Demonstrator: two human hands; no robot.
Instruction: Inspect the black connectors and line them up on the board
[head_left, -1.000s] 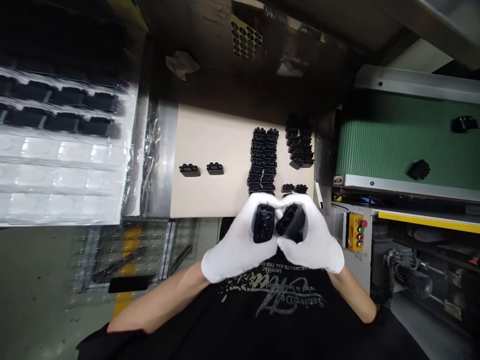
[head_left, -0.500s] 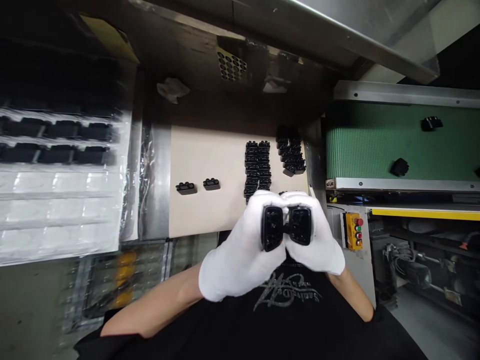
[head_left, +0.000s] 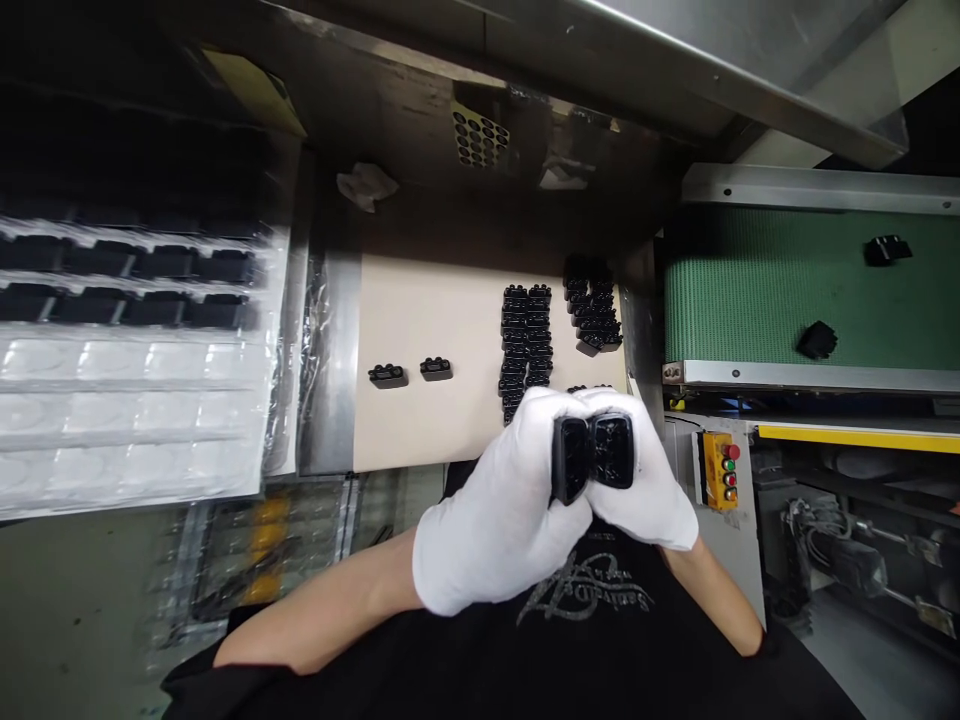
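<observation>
While gloved fingers pinch them, two glossy black moulded parts touch, hollow sides up.

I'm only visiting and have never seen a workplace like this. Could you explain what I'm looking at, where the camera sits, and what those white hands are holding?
The camera is worn on a person's head and looks down, so you see their own arms from above. Both hands wear white gloves. The left hand holds one black plastic part, and the right hand holds another black part; the two are held side by side, close to the chest. Beyond the hands lies a beige work surface with neat rows of the same black parts and two single ones. On the left are clear plastic trays, some pockets filled. On the right a green conveyor belt carries loose parts, with a yellow button box below it.
</observation>
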